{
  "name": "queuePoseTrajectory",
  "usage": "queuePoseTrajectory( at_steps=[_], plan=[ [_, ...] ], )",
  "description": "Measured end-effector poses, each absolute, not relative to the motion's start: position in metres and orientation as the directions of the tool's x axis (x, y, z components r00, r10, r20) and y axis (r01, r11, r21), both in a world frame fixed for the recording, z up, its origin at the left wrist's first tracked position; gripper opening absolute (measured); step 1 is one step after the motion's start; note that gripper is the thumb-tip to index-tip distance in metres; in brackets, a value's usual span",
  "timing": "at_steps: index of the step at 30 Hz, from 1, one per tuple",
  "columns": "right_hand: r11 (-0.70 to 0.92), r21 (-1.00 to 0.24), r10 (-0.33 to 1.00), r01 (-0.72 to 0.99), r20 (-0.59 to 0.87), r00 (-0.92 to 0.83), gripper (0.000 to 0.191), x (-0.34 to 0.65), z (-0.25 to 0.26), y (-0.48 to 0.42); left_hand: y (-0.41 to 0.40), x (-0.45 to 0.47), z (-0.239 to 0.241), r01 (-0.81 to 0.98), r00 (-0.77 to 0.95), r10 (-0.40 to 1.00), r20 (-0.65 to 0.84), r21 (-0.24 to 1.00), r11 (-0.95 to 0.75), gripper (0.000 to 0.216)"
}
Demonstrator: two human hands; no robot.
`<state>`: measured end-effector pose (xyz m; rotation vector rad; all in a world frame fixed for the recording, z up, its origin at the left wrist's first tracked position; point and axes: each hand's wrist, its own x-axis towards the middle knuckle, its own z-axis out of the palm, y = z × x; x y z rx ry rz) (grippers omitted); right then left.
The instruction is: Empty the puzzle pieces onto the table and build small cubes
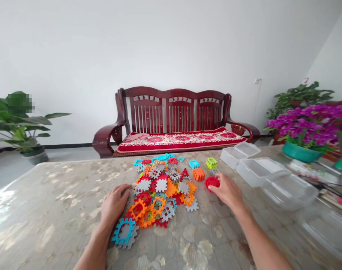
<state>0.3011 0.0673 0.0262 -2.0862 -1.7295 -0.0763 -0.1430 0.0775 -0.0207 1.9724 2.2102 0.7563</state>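
My right hand [227, 190] has its thumb and fingers closed about a small stack of red interlocking plastic tiles [212, 183] on the table. Left of the mixed pile, my left hand [114, 202] lies on the tabletop with its fingers loosely stretched, holding nothing. The pile [161, 185] mixes grey, orange, red, blue and green notched tiles, some solid and some frame-shaped. Sorted stacks stand near my right hand: orange tiles [198, 174], blue tiles [194, 164], yellow-green tiles [212, 162] and grey tiles [215, 171]. A blue frame tile [123, 230] overlaps a grey one at the pile's near left.
Clear plastic boxes [248, 173] with open lids [290, 190] stand along the right side. Beyond them are purple flowers [314, 122] in a green pot [303, 152] and some cables. A wooden bench [173, 108] stands behind the patterned table [61, 213].
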Motion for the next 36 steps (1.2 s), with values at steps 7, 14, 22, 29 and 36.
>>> queuePoseTrajectory(
  at_steps=[7, 14, 22, 29, 36],
  plan=[
    [-0.119, -0.279, 0.913, 0.953, 0.347, 0.216, 0.040, 0.296, 0.033, 0.064, 0.076, -0.141, -0.019, 0.898, -0.187, 0.948, 0.259, 0.436, 0.058, 0.034],
    [0.080, -0.279, 0.907, 0.957, 0.419, 0.046, 0.021, 0.285, 0.031, 0.074, 0.076, -0.140, -0.018, 0.905, -0.194, 0.951, 0.242, 0.419, 0.078, 0.034],
    [0.317, -0.375, 0.914, 0.871, 0.366, -0.175, 0.023, 0.233, 0.044, 0.135, 0.075, -0.137, -0.016, 0.898, -0.192, 0.956, 0.222, 0.434, 0.080, 0.033],
    [0.322, -0.413, 0.939, 0.852, 0.254, -0.232, 0.042, 0.176, 0.042, 0.225, 0.075, -0.139, -0.017, 0.878, -0.203, 0.955, 0.218, 0.473, 0.078, 0.032],
    [0.291, -0.362, 0.957, 0.885, 0.112, -0.269, 0.052, 0.124, 0.028, 0.292, 0.074, -0.138, -0.016, 0.850, -0.235, 0.955, 0.180, 0.514, 0.113, 0.035]
  ],
)
